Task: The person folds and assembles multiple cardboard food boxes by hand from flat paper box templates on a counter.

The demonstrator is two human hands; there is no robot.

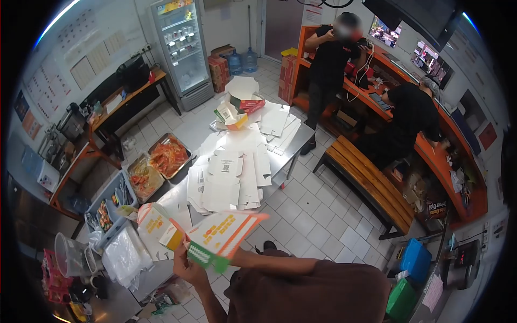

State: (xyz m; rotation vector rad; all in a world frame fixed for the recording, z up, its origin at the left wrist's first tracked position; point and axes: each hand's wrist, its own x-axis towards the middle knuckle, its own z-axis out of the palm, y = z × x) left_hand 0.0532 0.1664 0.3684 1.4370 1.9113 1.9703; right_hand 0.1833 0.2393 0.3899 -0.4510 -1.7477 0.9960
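A printed cardboard food box (218, 234), white with orange stripes, yellow lettering and a green edge, is partly unfolded above the near end of the table. My left hand (188, 267) is closed on its lower edge, near the fold between two panels. My right forearm (269, 262) reaches in from the right, and its hand is hidden behind the box. Just beyond lies a spread pile of flat white box blanks (223, 180). On the far part of that pile sits a partly folded box (234, 116) in red, green and yellow.
Two metal trays of orange-red food (169, 156) stand left of the pile. Nearer are a grey-blue crate (110, 207) and clear plastic bags (126, 255). A wooden bench (369, 185) and two people (334, 59) at an orange counter are on the right.
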